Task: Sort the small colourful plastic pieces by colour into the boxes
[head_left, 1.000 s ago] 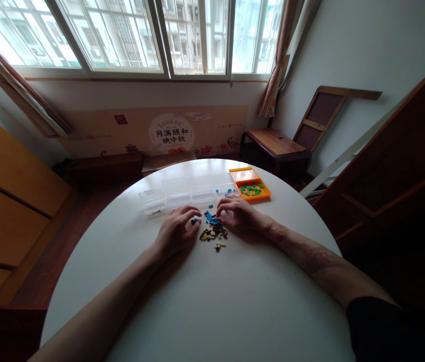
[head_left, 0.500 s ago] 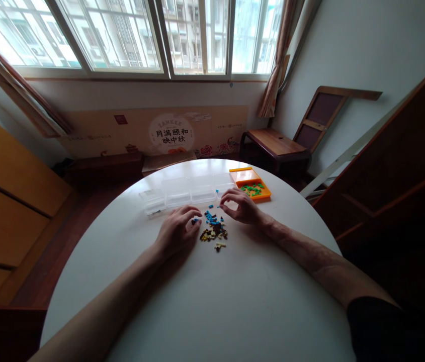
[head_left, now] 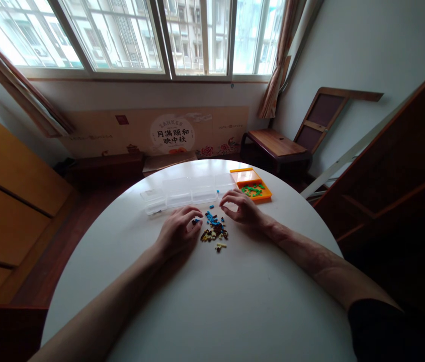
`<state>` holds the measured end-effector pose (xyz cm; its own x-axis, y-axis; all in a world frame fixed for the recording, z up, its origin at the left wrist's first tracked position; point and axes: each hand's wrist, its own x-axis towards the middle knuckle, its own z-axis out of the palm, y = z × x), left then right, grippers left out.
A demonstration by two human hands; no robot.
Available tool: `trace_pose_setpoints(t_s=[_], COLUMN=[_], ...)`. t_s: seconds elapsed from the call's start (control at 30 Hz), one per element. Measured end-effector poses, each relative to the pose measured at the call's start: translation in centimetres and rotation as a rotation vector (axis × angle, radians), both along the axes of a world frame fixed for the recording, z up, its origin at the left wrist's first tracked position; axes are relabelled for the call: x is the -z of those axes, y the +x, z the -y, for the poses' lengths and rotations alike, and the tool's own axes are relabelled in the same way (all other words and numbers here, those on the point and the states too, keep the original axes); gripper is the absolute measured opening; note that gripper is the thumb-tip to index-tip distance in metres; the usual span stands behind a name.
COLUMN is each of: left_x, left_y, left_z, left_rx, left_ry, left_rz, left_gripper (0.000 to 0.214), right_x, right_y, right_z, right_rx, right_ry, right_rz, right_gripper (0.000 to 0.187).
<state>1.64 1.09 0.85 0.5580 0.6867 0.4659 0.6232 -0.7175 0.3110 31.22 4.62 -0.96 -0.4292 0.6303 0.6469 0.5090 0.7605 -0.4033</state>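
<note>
Head cam: 2 hands, w/ 1 pile of tiny bricks btwn them on the table. Pile's long way ran near to far. L hand: fingers curled, apart from thumb. R hand: fingers bent in, couldn't tell if gripping; 1 sec before, its tips were lower, by the blue bricks.

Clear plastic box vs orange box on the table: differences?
Color: the clear box is see-through; the orange box has a solid orange tray.
Size: the clear box is much longer from left to right than the orange box.
Contents: the orange box holds many green pieces; the clear box shows a blue piece near its right end.
Shared: both sit on the white table.
</note>
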Motion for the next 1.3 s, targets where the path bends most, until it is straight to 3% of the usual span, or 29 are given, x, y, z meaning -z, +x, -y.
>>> trace_pose_setpoints(t_s=[0.37,0.63,0.8,0.93,1.13,1.3], left_x=[0.0,0.2,0.3,0.4,0.5,0.6], left_y=[0.4,0.4,0.4,0.4,0.4,0.4], left_z=[-0.1,-0.1,-0.2,-0.2,-0.1,-0.2], left_rx=[0.106,0.124,0.124,0.114,0.103,0.099], left_ry=[0.007,0.008,0.025,0.024,0.023,0.042], left_rz=[-0.076,-0.109,-0.086,-0.06,-0.06,-0.059], left_gripper=[0.023,0.026,0.023,0.02,0.019,0.018], right_x=[-0.1,0.3,0.2,0.0,0.6,1.3], right_y=[-0.5,-0.6,-0.9,-0.7,1.1,1.6], right_z=[0.5,0.5,0.5,0.0,-1.7,-2.2], right_rx=[-0.189,-0.179,-0.172,-0.022,0.425,0.468], right_ry=[-0.014,-0.131,-0.112,-0.068,0.026,0.019], right_rz=[0.131,0.085,0.048,-0.083,-0.2,-0.182], right_gripper=[0.005,0.002,0.004,0.009,0.019,0.02])
